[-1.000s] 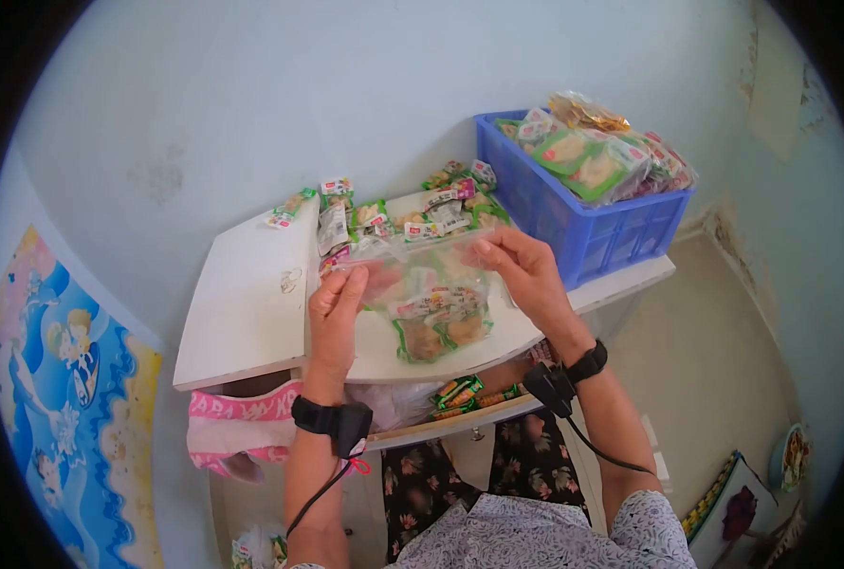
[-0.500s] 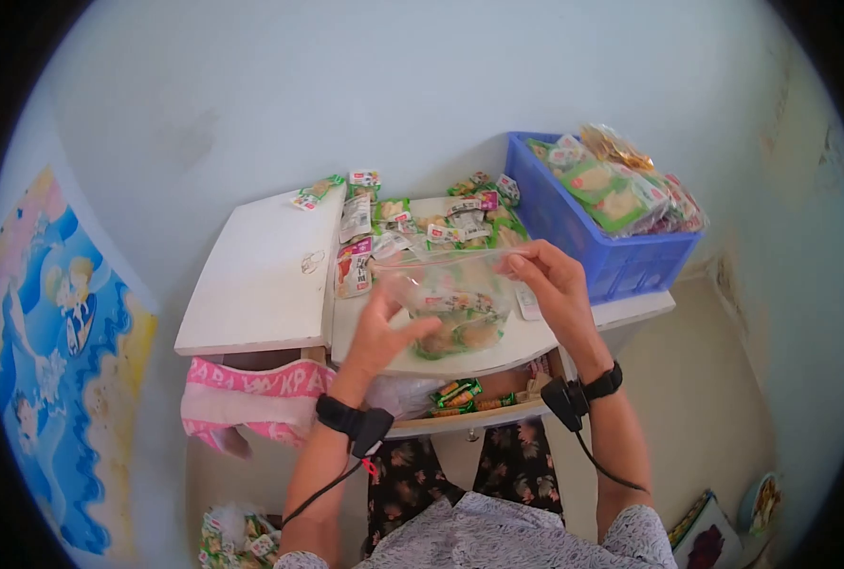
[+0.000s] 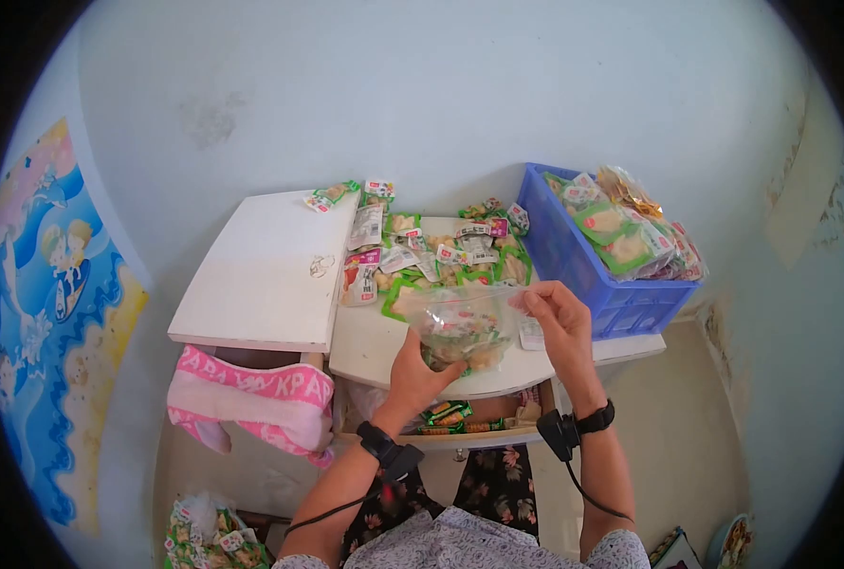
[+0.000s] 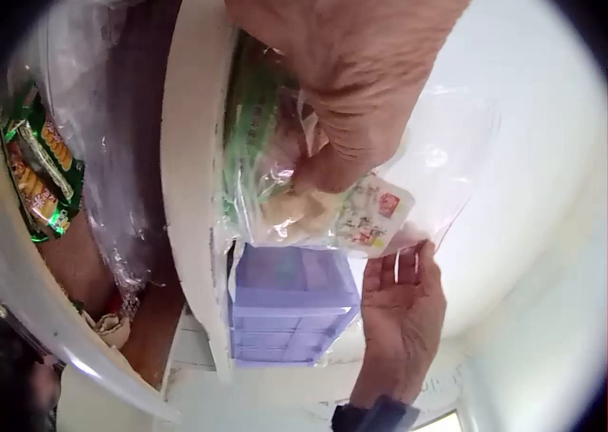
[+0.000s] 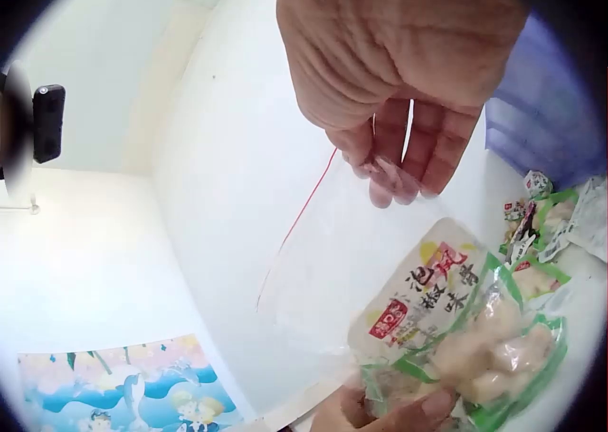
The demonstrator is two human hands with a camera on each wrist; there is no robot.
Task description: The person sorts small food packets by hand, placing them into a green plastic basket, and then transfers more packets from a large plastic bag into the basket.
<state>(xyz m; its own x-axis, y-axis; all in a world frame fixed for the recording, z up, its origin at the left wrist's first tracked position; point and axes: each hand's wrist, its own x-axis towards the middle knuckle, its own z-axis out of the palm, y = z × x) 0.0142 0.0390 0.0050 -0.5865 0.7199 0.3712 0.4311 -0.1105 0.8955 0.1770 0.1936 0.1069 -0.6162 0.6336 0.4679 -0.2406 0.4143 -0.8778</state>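
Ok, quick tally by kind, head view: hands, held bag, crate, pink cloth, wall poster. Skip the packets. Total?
Hands: 2 (left hand, right hand)
Clear bag, held: 1
Blue crate: 1
Pink cloth: 1
Wall poster: 1
Total: 6

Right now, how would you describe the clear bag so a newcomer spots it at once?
Find the white desk with the blue crate. Over the desk's front, the left hand holds the bag and the right hand pinches its top corner. Unlike the loose packets behind, it shows a packet through clear plastic.
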